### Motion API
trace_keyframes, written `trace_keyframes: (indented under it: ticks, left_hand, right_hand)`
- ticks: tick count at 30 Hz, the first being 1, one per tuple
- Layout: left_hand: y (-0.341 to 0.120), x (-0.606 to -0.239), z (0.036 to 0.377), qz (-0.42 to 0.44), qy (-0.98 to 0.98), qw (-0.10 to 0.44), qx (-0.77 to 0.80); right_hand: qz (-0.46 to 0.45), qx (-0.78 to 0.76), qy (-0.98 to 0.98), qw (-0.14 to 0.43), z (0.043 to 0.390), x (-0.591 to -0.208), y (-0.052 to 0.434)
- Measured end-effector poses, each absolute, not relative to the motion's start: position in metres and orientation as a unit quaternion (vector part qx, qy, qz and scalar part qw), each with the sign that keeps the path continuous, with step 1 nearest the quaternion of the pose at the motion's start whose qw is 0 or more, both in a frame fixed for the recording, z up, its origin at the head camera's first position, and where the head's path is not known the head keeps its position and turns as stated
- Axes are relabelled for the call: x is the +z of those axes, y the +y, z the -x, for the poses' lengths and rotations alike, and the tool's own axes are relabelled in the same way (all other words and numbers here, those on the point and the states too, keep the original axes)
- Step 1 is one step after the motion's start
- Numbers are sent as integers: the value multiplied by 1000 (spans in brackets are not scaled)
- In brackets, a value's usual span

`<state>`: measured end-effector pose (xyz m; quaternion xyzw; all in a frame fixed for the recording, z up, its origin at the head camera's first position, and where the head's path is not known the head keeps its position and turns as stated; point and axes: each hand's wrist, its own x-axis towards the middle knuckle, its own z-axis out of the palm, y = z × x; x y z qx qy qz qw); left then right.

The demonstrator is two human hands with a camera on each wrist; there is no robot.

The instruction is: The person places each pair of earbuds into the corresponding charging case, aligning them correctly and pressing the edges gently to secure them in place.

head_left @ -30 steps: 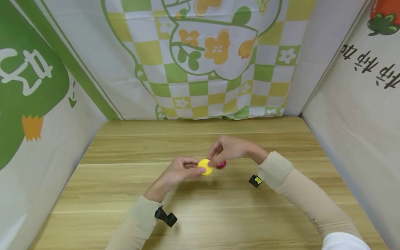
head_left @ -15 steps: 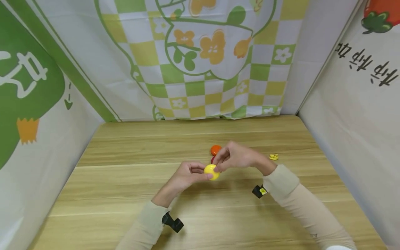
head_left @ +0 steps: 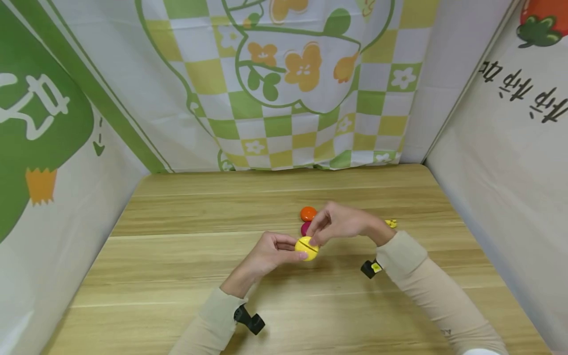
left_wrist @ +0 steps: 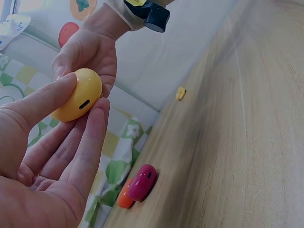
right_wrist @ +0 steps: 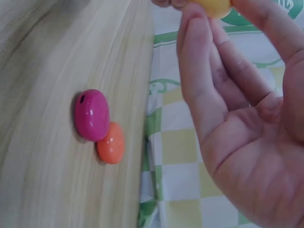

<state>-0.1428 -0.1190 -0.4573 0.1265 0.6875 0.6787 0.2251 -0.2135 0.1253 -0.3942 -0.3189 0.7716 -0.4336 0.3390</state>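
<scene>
A small round yellow case [head_left: 307,248] with a dark slot is held above the wooden table [head_left: 177,276] between both hands. My left hand [head_left: 277,249] pinches it from the left with thumb and fingers [left_wrist: 90,137]. My right hand [head_left: 337,224] pinches its top from the right; in the right wrist view only the edge of the yellow case [right_wrist: 211,7] shows at the fingertips. A magenta case [head_left: 305,228] and an orange case [head_left: 308,213] lie on the table just behind the hands, touching each other.
A tiny yellow piece [head_left: 391,223] lies on the table right of the right wrist. Printed cloth walls [head_left: 284,88] close in the table at the back, left and right. Black wrist cameras [head_left: 250,320] hang under both sleeves.
Both hands, with the yellow case, have shifted slightly right and toward me. The orange case and the small yellow piece, hidden one second ago, now show behind the hands.
</scene>
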Motion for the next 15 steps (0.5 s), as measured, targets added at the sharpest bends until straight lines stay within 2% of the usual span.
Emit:
trace_keyframes:
  ticks: [15]
  left_hand:
    - [-113,-456,141,-135,669,224,696]
  right_hand:
    - [264,-571,659,413,222,-426,144]
